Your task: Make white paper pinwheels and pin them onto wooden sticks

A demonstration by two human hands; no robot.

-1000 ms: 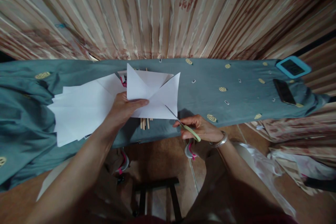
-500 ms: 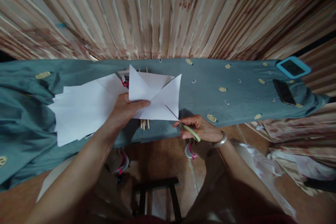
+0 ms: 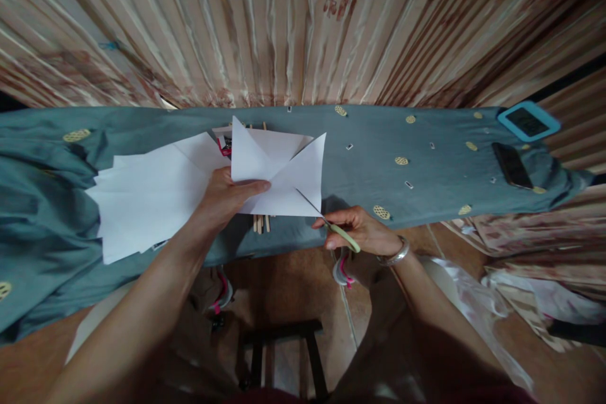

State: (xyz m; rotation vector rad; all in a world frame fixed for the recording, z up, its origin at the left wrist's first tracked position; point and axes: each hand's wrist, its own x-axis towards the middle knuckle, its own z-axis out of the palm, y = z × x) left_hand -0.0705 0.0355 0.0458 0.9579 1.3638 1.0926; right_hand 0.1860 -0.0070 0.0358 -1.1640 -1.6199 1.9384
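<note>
A white sheet of paper (image 3: 298,167), slit from its corners toward the middle, is pinched in my left hand (image 3: 231,192), thumb on top. My right hand (image 3: 360,230) is closed round the pale green handle of a pair of scissors (image 3: 338,233). One scissor blade lies across the lower right part of the sheet, pointing to its middle; the other blade is hidden behind the paper. Beneath the held sheet, several thin wooden sticks (image 3: 261,223) stick out on the near side.
Fanned white sheets (image 3: 151,196) lie to the left on a blue-green cloth (image 3: 369,132) with pineapple prints. A red item (image 3: 224,145) shows behind my left hand. A dark phone (image 3: 512,165) and a blue-framed tablet (image 3: 529,121) lie far right. A pleated curtain (image 3: 303,31) hangs behind.
Almost nothing differs. The paper, both hands and the scissors keep the same places, apart from a very slight shift of the view.
</note>
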